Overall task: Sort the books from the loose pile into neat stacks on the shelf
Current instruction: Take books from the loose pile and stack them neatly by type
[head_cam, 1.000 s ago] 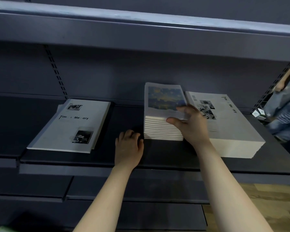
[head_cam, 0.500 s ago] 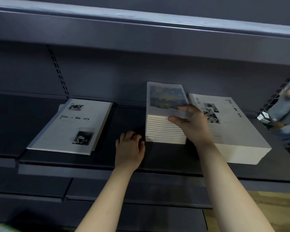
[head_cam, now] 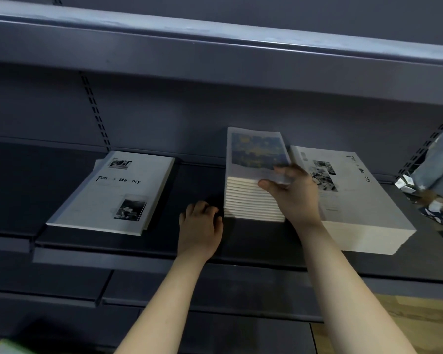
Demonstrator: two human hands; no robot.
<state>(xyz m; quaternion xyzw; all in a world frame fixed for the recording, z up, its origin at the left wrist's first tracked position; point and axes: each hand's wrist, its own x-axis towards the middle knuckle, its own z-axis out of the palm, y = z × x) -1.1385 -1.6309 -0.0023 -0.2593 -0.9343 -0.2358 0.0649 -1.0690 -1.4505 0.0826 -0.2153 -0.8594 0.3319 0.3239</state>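
Observation:
A narrow stack of books with a blue-and-yellow cover picture [head_cam: 251, 180] stands in the middle of the dark shelf [head_cam: 128, 251]. My right hand [head_cam: 294, 195] grips its right front corner, thumb on the page edges, fingers over the top cover. My left hand [head_cam: 200, 226] rests knuckles-up on the shelf, fingers curled against the stack's lower left corner. A tall stack of white "Time & Memory" books [head_cam: 361, 208] lies just right of the narrow stack. A low stack with the same cover [head_cam: 118, 192] lies to the left, apart from the others.
The upper shelf board [head_cam: 215, 54] hangs low over the books. A slotted upright [head_cam: 95, 111] runs down the back panel. At the far right another person's jeans and shoe [head_cam: 437, 180] show past the shelf end. Wooden floor [head_cam: 394, 325] lies below right.
The view has drifted slightly, so the books sit a little further right and lower. Both hands stay on the narrow stack in about the same hold.

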